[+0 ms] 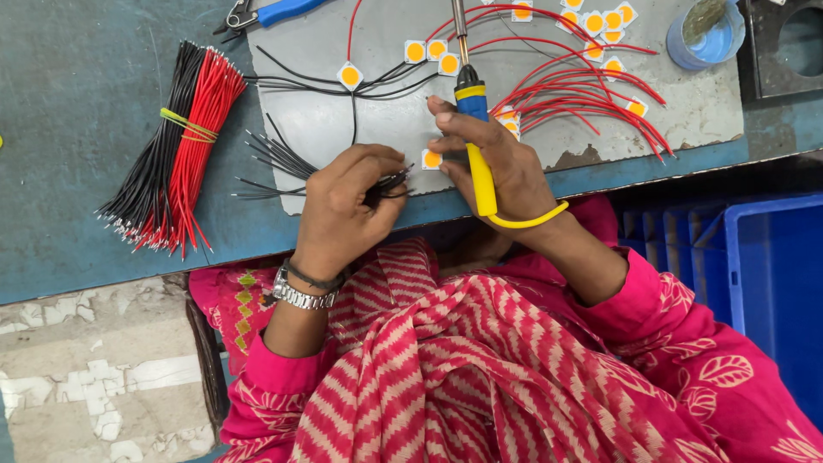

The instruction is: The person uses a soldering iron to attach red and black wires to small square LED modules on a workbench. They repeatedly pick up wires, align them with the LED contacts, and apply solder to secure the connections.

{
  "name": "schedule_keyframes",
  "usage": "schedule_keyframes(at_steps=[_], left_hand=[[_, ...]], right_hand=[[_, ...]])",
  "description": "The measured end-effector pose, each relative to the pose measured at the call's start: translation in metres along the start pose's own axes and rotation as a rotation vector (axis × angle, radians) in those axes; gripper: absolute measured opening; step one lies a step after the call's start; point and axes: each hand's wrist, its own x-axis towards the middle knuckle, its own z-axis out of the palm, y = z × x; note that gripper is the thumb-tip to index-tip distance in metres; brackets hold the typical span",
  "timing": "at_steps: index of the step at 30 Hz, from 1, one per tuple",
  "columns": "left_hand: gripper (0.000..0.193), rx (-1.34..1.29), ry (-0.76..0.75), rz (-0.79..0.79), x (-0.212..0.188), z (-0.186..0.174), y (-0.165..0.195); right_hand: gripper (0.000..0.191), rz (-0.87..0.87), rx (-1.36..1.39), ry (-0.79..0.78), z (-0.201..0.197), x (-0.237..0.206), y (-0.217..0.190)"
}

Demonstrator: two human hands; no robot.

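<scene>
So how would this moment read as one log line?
left hand: pinching black wires | right hand: holding soldering iron | small square chip between hands

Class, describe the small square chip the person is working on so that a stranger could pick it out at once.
Start at the pale grey mat on the blue-green bench. At its near edge, between the left hand gripping black wires and the right hand holding the blue-and-yellow soldering iron, lies a white square chip with an orange centre. Unlike the others, it carries no attached wire.

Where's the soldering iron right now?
In the head view, the soldering iron is gripped upright in the right hand, right of centre on the grey mat, beside the small LED chip.
</scene>
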Motion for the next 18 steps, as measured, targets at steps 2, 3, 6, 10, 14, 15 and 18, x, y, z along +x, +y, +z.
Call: schedule_keyframes(at_steps=[2,3,6,10,14,15,18], left_hand=[[0.022,0.000,-0.047,-0.001,0.001,0.000,0.000],[0.022,0.001,-0.070,-0.002,0.001,0.000,0.000],[0.018,0.087,-0.136,0.018,0.003,-0.001,0.001],[0.022,0.152,-0.174,0.020,0.005,0.000,0.003],[0.026,0.156,-0.175,-0.005,0.008,0.000,0.005],[0.027,0.153,-0.175,-0.007,0.008,-0.001,0.005],[0.028,0.139,-0.192,-0.041,0.009,-0.003,0.005]], right_hand=[[0.060,0.008,0.015,-0.006,0.001,-0.001,0.000],[0.061,0.007,0.013,-0.004,0.002,-0.001,0.000],[0.061,-0.004,0.013,-0.002,0.003,-0.001,0.000],[0.062,-0.019,0.021,-0.009,0.003,-0.001,-0.002],[0.058,-0.038,0.031,0.016,-0.003,0.000,-0.007],[0.054,-0.029,0.005,0.029,-0.006,-0.002,-0.009],[0.041,0.001,0.002,0.093,-0.021,-0.011,-0.012]])
